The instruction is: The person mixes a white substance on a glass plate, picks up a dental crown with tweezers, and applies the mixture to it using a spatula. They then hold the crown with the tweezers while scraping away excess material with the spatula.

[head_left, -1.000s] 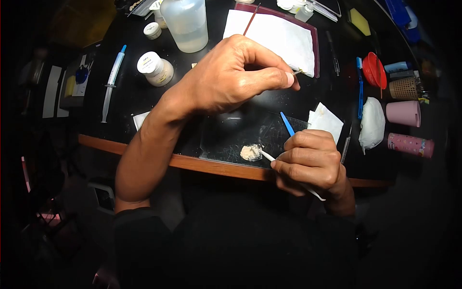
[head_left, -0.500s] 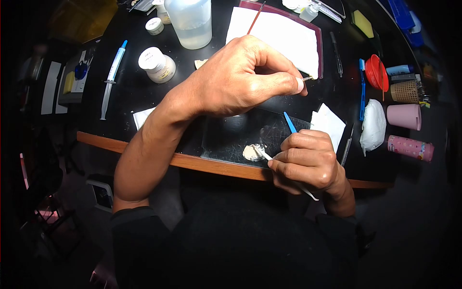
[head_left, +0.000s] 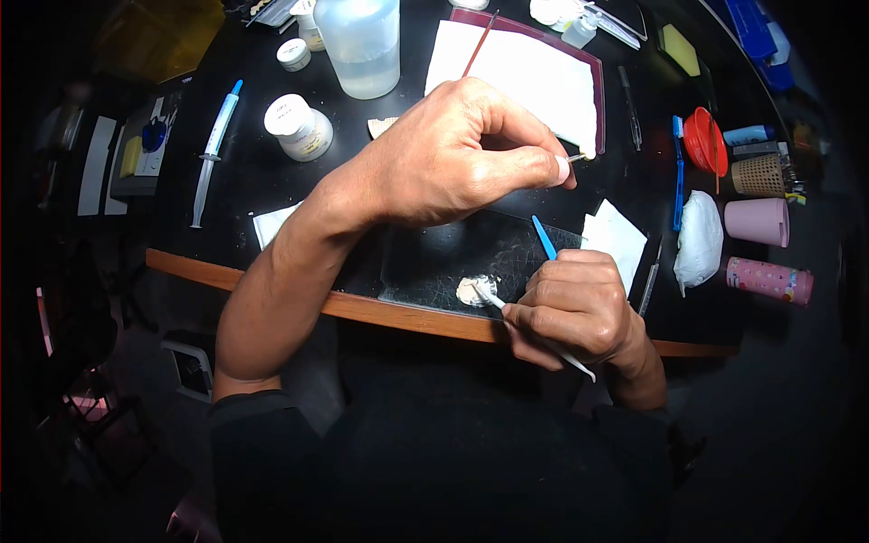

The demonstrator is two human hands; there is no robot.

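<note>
My right hand (head_left: 579,308) is wrapped round a slim white mixing spatula (head_left: 490,296); its hooked far end sticks out below my fist. The spatula's tip rests in a small mound of cream paste (head_left: 470,291) on a scratched clear slab (head_left: 421,262) at the table's front edge. A blue stick (head_left: 544,237) juts up from behind my right knuckles, its lower part hidden. Higher up, my left hand (head_left: 480,158) pinches a small thin piece with a whitish tip (head_left: 587,155) between thumb and forefinger; what it is I cannot tell. Folded white paper (head_left: 614,235) lies beside my right hand.
Behind my left hand, a red-handled brush (head_left: 482,41) lies on white tissue (head_left: 534,77). To the left are a labelled jar (head_left: 299,127), a large water container (head_left: 360,54) and a syringe (head_left: 217,131). A red bowl (head_left: 701,140) and pink cup (head_left: 758,222) stand right.
The whole view has shifted slightly. The spatula's tip has shifted a little within the paste, whose surface looks different. The whitish tip in my left hand shows more clearly.
</note>
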